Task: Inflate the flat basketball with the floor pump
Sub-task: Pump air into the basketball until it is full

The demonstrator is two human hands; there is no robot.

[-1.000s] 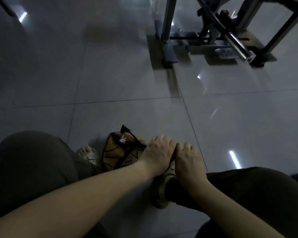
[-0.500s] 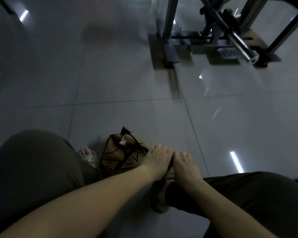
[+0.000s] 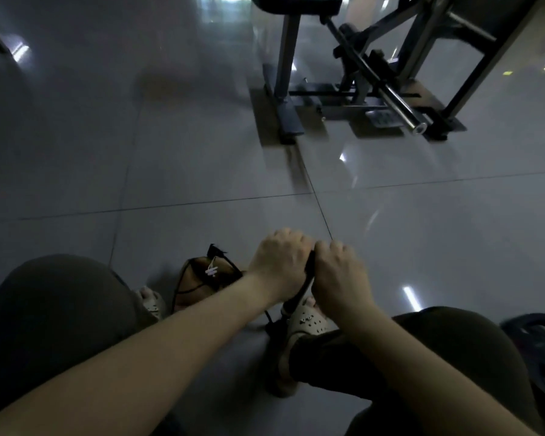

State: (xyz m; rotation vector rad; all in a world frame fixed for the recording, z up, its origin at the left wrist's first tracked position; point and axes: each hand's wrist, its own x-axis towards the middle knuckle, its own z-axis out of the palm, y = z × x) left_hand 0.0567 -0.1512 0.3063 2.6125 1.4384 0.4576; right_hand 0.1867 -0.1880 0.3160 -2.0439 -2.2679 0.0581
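Observation:
A flat, crumpled orange basketball (image 3: 199, 280) lies on the grey floor between my feet, partly hidden by my left forearm. A black hose runs over it, with a small white tag. My left hand (image 3: 279, 264) and my right hand (image 3: 339, 275) sit side by side, both gripping the black handle of the floor pump (image 3: 301, 289). The pump's dark shaft slants down from the handle to its base beside my right shoe (image 3: 309, 319). Most of the handle is hidden under my fingers.
A metal gym machine (image 3: 375, 89) with a chrome bar stands at the back right on the glossy tiled floor (image 3: 170, 158). My left foot in a pale sandal (image 3: 151, 302) is next to the ball. A dark round object (image 3: 535, 350) lies at the right edge.
Both hands have risen together with the pump handle, and the pump shaft now shows below them. The view has tilted up, showing more of the gym machine.

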